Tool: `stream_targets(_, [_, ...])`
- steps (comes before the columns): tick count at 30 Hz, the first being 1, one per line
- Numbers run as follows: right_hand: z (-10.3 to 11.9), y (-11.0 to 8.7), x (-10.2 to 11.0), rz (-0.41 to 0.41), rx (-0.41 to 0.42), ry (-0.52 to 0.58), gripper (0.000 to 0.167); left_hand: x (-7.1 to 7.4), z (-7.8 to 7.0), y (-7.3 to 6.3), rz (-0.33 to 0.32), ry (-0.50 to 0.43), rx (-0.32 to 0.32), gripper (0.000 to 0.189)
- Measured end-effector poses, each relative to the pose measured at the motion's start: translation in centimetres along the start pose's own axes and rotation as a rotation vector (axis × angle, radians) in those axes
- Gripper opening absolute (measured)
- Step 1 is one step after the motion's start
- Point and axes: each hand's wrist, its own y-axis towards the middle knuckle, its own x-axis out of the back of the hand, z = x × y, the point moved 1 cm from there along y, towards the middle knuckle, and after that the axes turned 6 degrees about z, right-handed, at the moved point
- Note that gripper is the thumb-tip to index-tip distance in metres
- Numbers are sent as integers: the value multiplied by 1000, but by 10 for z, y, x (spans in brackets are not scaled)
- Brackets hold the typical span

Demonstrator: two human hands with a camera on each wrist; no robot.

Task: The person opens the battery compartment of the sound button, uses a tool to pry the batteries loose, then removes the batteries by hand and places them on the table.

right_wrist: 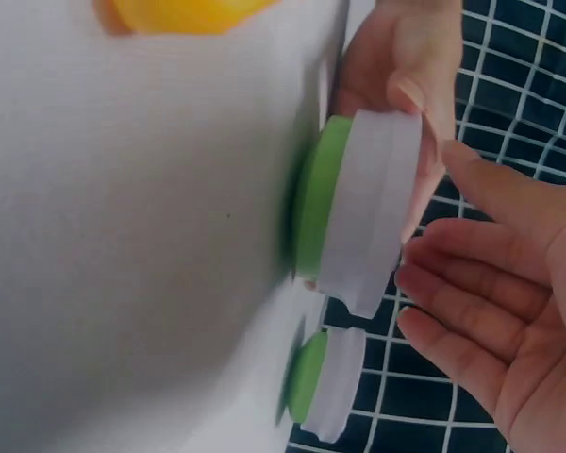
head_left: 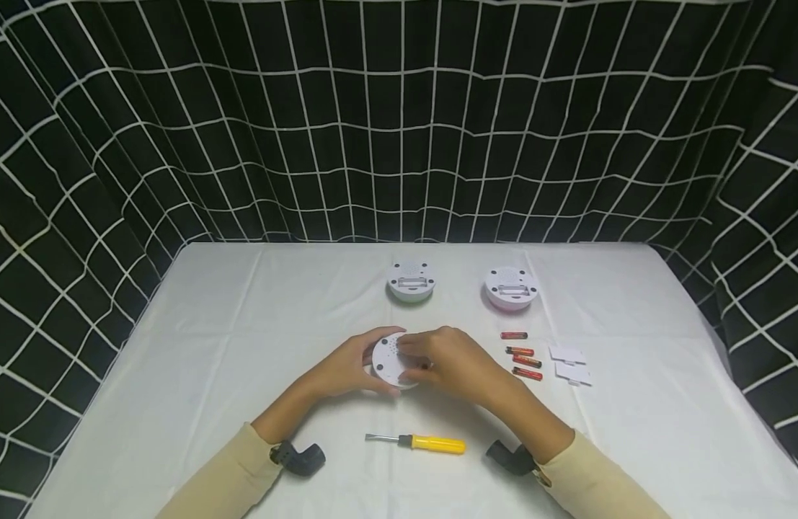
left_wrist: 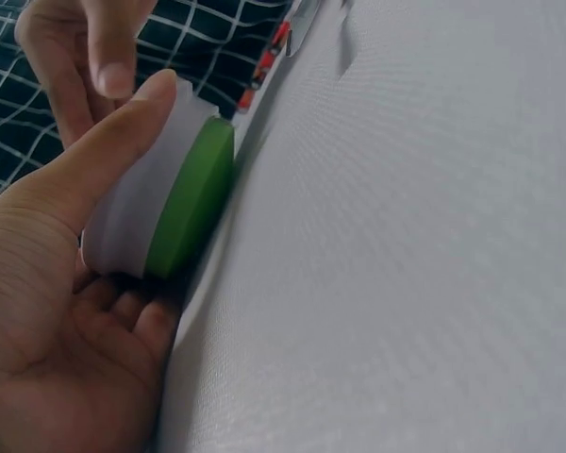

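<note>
A round white device with a green underside (head_left: 391, 355) sits face up in front of me, small holes and dark round feet on its white face. My left hand (head_left: 347, 366) grips it by the rim, thumb on the near side and fingers round the far side. In the left wrist view the thumb presses the white edge of the device (left_wrist: 132, 222), and the green part is down by the cloth. My right hand (head_left: 455, 364) reaches over the face from the right. Its loosely bent fingers (right_wrist: 481, 274) have their tips at the white face, covering part of it.
A yellow-handled screwdriver (head_left: 437, 443) lies nearer me. Behind are a similar green-bottomed device (head_left: 411, 282) and a pink-bottomed device (head_left: 510, 290), both with exposed battery compartments. Several red batteries (head_left: 527, 362) and two white battery covers (head_left: 572, 372) lie to the right on the white-clothed table (head_left: 243, 447).
</note>
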Motion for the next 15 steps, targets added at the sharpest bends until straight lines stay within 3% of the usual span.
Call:
stream_targets(11, [0, 0, -7, -13, 16, -62, 25, -3, 3, 2, -11, -27, 5, 97])
stream_targets(15, [2, 0, -9, 2, 51, -131, 10, -3, 1, 1, -18, -34, 14, 98])
